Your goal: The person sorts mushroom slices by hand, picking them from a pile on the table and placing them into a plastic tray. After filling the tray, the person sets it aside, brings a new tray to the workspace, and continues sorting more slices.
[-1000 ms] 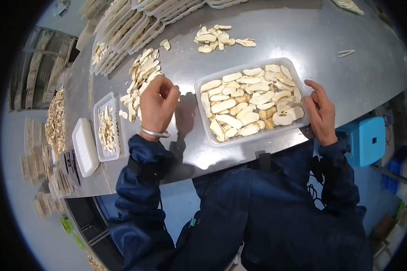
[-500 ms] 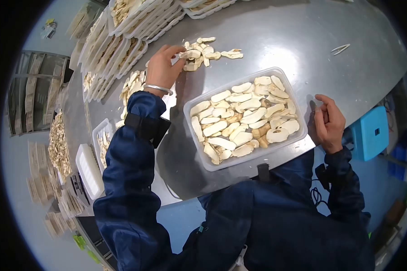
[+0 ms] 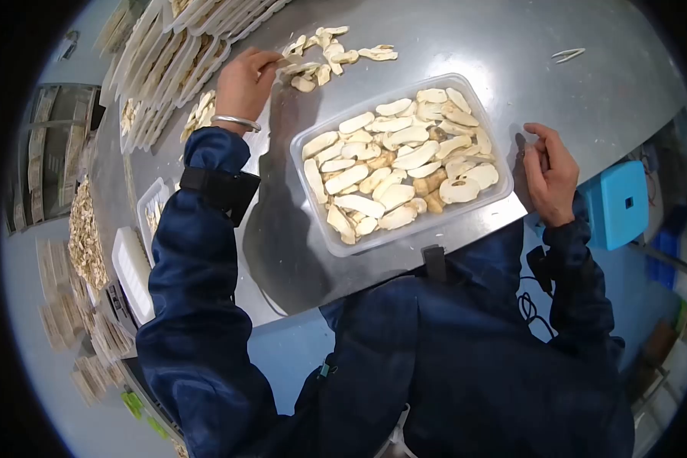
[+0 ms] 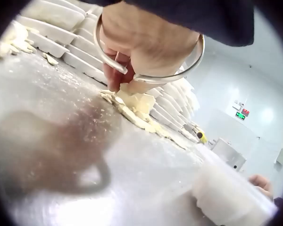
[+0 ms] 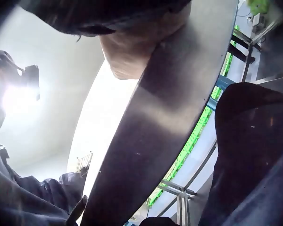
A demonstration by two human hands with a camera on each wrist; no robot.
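My left hand (image 3: pixel 244 85) is at the near left side of a small heap of pale mushroom slices (image 3: pixel 332 52). Its thumb and fingers pinch a slice (image 4: pixel 139 101), partly hidden behind the hand in the left wrist view. A clear plastic tray (image 3: pixel 322 229) lined with mushroom slices (image 3: pixel 393 195) stands in front of my body. Just right of this tray, my right hand (image 3: pixel 551 177) rests by the table edge with loosely curled fingers, holding nothing. Its fingers are out of sight in the right wrist view.
Stacked trays of slices (image 3: pixel 179 65) rise at the back left. Another slice pile (image 3: pixel 200 116) lies behind my left wrist. A white tray (image 3: pixel 133 267) stands at left, tweezers (image 3: pixel 568 55) lie at the back right, and a blue box (image 3: pixel 618 206) is beyond the right edge.
My left hand has moved from above the left pile to the small heap at the back. Slices there have shifted apart. My right hand stays beside the tray; the head view has shifted.
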